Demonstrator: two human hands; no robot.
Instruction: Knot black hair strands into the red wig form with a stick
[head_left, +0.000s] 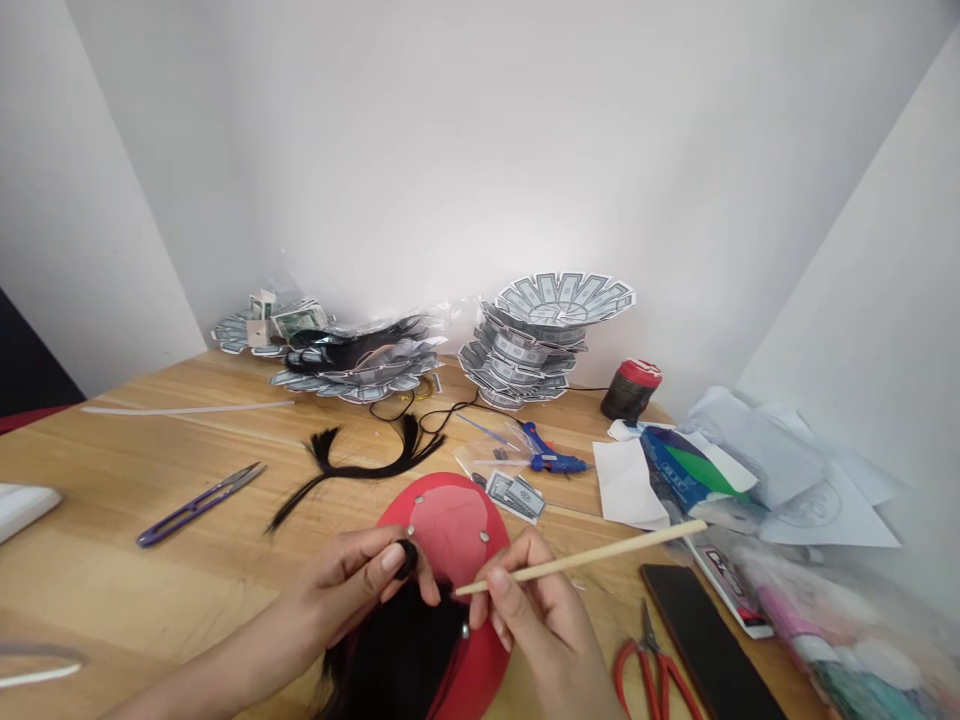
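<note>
In front of me lies a red oval piece [491, 515] with a lighter pink patch and several small silvery studs. Black hair [401, 655] covers its lower left part. My left hand [360, 580] pinches a small dark tuft of hair [407, 560] between thumb and fingertips, over the red piece. Held like a pen in my right hand [536, 610] is a thin wooden stick [600, 555], its tip touching or close to the upper edge of the black hair. Beyond the red piece, black hair strands [360, 468] lie in a curve on the table.
Thread snips [199, 505] lie to the left. Behind are a blue glue gun [551, 450], stacked paper-money bowls [521, 350] and a red-lidded jar [631, 388]. Red-handled scissors [654, 665], a black phone-like slab [705, 640], papers [795, 470] and a plastic bag [862, 630] crowd the right.
</note>
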